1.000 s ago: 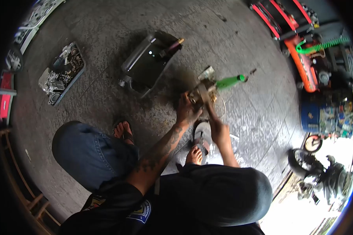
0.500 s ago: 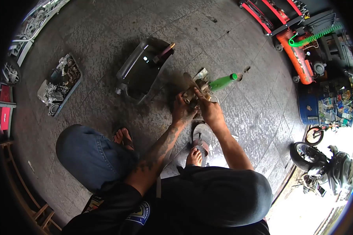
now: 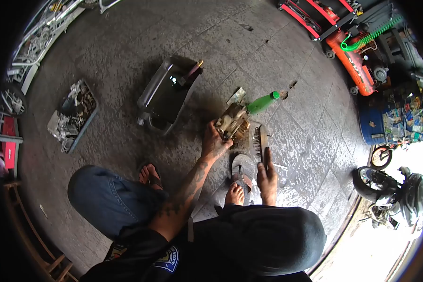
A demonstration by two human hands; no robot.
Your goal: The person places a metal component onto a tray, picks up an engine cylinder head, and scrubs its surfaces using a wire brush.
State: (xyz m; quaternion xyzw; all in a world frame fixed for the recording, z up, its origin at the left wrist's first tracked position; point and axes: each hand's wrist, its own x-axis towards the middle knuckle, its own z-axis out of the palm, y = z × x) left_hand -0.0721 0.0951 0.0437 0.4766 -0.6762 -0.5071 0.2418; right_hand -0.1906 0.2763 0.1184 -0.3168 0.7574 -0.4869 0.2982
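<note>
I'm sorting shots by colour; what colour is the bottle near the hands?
The bottle is green; head view.

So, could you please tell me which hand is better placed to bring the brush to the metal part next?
Right, most likely: the right hand holds the brush by its handle, bristles facing the metal part, while the left hand holds that part.

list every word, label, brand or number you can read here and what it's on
"IKATAN", second letter soft: blue and white patch on the black shirt; its other marks are unreadable
Orange-red tank: dark lettering, too blurred to read
Red panel at the left edge: pale marking, too small to read
Blue drum: small mark, unreadable
Packages by the drum: too small to read
</note>
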